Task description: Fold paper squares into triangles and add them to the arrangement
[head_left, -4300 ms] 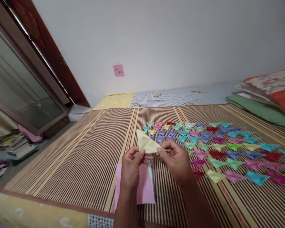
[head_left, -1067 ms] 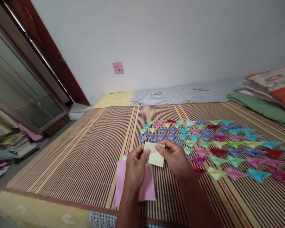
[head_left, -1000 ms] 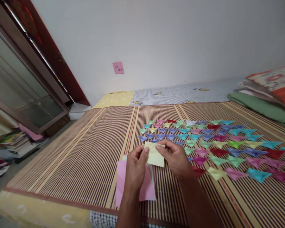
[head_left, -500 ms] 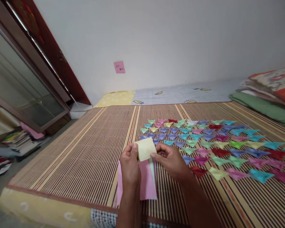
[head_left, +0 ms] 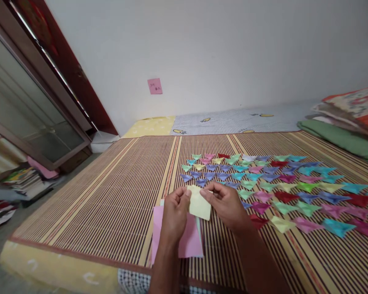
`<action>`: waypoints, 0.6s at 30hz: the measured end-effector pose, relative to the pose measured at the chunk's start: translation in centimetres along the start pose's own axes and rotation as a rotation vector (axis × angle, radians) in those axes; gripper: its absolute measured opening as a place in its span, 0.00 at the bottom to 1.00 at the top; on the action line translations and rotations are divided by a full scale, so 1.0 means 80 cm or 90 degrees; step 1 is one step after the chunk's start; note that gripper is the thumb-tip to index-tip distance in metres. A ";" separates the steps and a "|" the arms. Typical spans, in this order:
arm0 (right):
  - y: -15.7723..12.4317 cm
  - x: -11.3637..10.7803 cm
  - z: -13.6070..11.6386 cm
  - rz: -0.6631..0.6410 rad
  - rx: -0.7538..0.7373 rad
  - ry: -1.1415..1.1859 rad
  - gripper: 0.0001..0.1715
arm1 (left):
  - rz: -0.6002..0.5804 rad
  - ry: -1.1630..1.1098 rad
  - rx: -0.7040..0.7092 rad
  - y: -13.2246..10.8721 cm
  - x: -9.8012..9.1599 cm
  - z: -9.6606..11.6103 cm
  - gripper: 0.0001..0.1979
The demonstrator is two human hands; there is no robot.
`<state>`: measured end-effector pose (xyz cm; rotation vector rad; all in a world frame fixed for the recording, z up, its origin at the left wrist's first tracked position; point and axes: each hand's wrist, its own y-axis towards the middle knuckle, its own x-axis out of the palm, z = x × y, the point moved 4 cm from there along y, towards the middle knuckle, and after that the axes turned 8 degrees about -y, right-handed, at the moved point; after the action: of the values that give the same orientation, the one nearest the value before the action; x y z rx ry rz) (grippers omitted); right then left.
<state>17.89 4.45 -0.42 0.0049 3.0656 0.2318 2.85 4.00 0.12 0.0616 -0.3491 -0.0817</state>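
Observation:
Between my hands, over the mat, is a pale yellow piece of paper (head_left: 200,205). My left hand (head_left: 175,210) pinches its upper left edge between thumb and fingers. At its upper right edge, my right hand (head_left: 225,202) pinches it in the same manner. Beneath and behind my left wrist lies a small stack of coloured paper sheets (head_left: 190,241), pink on top, with pale green showing at the side. To the right, several folded paper shapes (head_left: 282,223) in many colours lie in rows; my right forearm and hand cover part of the nearest ones.
A striped woven mat (head_left: 110,196) covers the bed. Folded cloths and a green pillow (head_left: 334,139) are piled at the far right. A pink note (head_left: 155,86) is stuck to the wall. Books (head_left: 23,181) are stacked beside the bed at left, below a glass-panelled cabinet (head_left: 33,102).
The yellow paper has turned in my hands and shifted slightly right and down. Both hands now grip it along its upper edge, closer together than before.

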 end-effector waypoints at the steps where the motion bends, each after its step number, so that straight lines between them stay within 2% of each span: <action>1: 0.000 -0.001 0.001 0.018 0.000 0.010 0.20 | 0.017 -0.002 0.013 -0.001 0.001 0.001 0.16; 3: 0.001 -0.004 0.003 0.069 -0.011 0.013 0.20 | 0.026 -0.014 0.025 -0.002 0.005 0.004 0.20; 5: 0.001 -0.008 0.003 0.124 -0.025 0.005 0.19 | -0.012 -0.029 0.019 -0.003 0.012 0.005 0.31; 7: 0.001 -0.012 0.002 0.154 -0.034 -0.001 0.18 | -0.037 -0.037 0.024 -0.004 0.016 0.006 0.35; 11: 0.003 -0.014 -0.003 0.105 -0.036 0.015 0.17 | -0.032 0.005 0.046 -0.004 0.012 0.006 0.26; 14: 0.002 -0.014 -0.004 0.055 -0.010 0.030 0.16 | -0.065 0.050 0.037 -0.005 0.009 0.006 0.22; 18: 0.002 -0.015 0.000 0.054 0.035 0.054 0.17 | -0.138 0.069 0.050 -0.008 0.010 0.014 0.16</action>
<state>19.05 4.56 -0.30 0.1305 3.1588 0.1567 3.18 3.28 1.40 0.1803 -0.2368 -0.2789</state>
